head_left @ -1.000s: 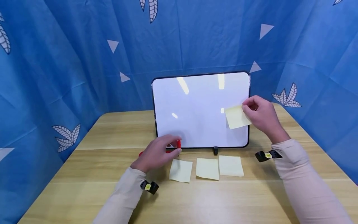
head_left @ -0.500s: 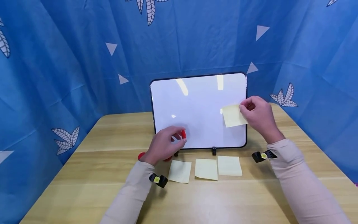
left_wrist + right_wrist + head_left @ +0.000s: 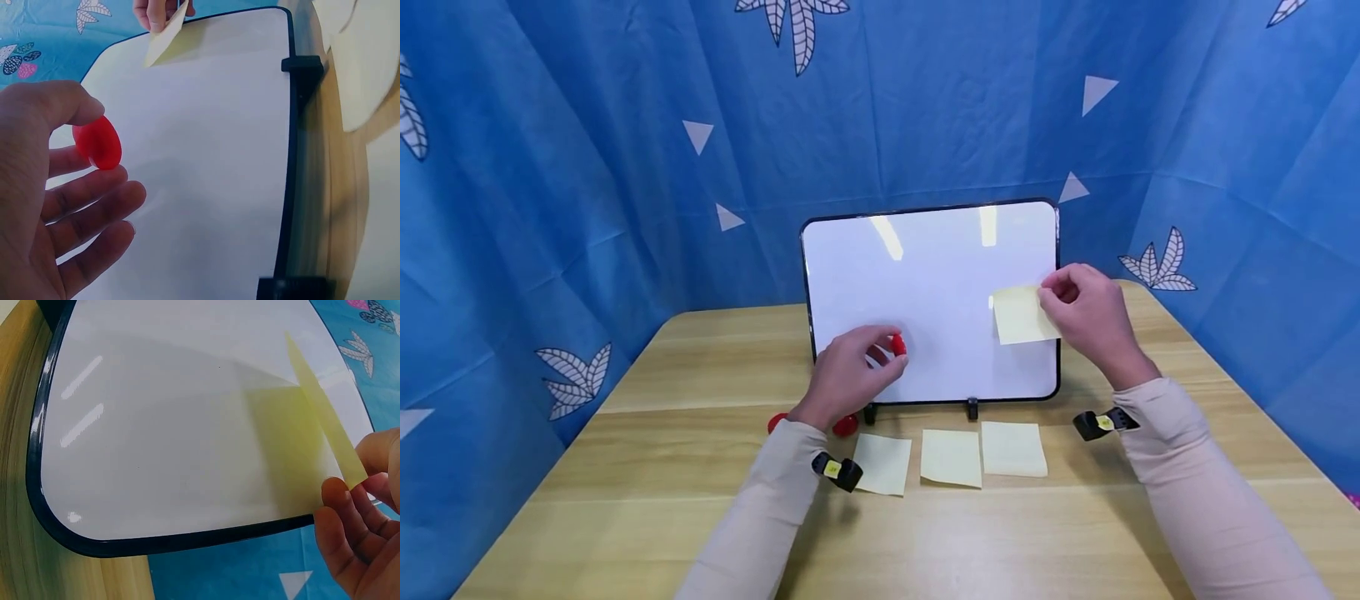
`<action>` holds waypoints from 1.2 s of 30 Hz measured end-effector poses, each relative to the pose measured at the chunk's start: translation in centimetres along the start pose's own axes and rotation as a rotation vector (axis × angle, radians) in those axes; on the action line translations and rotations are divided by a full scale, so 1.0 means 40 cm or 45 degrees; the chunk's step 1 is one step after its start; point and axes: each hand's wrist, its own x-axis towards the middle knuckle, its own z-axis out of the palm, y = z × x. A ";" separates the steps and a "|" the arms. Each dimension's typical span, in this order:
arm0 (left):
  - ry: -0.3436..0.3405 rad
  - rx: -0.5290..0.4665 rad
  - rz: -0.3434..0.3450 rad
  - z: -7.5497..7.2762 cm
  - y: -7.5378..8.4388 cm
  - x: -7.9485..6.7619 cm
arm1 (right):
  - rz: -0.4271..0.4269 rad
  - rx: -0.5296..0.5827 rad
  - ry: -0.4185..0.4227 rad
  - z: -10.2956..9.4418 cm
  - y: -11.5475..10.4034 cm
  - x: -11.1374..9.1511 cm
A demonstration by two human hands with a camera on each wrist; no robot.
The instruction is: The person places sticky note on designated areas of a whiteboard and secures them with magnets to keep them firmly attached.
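Observation:
Between thumb and fingers, my left hand (image 3: 853,371) pinches a round red magnet (image 3: 99,142) in front of the lower left part of the whiteboard (image 3: 925,275). At the board's right side my right hand (image 3: 1093,317) pinches a pale yellow sticky note (image 3: 1022,315) by its right edge. The right wrist view shows that note (image 3: 328,419) nearly edge-on, standing off the board surface with its shadow on the white. The board stands upright in a black frame on small black feet (image 3: 972,409).
Three more sticky notes lie in a row on the wooden table before the board: left (image 3: 883,464), middle (image 3: 951,457) and right (image 3: 1013,448). Two red magnets, one round (image 3: 845,426) and one partly hidden (image 3: 777,422), lie by my left wrist. A blue curtain (image 3: 940,100) hangs behind.
My left hand has lifted the red magnet from near the board's bottom edge, up and to the right. The right hand holds the note in nearly the same place.

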 end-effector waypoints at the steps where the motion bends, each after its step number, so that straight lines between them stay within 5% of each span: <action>1: 0.001 -0.008 0.003 0.003 0.003 0.003 | 0.003 0.000 -0.001 -0.001 0.001 0.000; 36: -0.014 -0.354 -0.020 0.097 0.070 0.081 | -0.027 -0.015 0.040 0.010 0.006 -0.012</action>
